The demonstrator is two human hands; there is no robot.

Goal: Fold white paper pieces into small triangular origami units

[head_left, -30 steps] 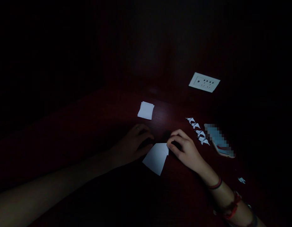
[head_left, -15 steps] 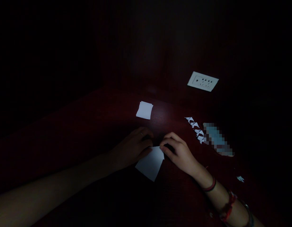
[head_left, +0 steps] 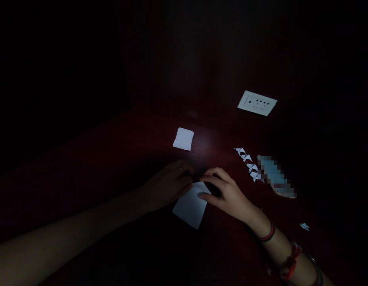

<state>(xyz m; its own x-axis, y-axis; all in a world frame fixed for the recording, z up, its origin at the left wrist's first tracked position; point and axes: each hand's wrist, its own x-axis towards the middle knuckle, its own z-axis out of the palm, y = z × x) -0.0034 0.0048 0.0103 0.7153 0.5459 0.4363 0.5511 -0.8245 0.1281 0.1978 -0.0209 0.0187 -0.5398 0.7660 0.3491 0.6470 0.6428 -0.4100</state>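
A white sheet of paper (head_left: pixel 191 208) lies on the dark red table in front of me. My left hand (head_left: pixel 172 182), in shadow with a ring on one finger, is closed at the sheet's far left edge, thumb against the paper. My right hand (head_left: pixel 227 192) is at the sheet's right side. Its thumb rests over the paper while the other fingers reach the far right corner, leaving a gap between thumb and forefinger. Beyond my hands sits a small stack of white paper squares (head_left: pixel 183 139).
Several small folded paper pieces (head_left: pixel 247 162) form a row on the right. Beside them lies a blurred-out flat object (head_left: pixel 276 176). Small white scraps (head_left: pixel 305 227) are near my right forearm. A white socket plate (head_left: pixel 257 103) is on the back wall. The surroundings are very dark.
My right thumb has moved off the sheet's top edge and down over the paper, parting from the forefinger. The sheet's right corner now lies flatter. My left hand has barely moved.
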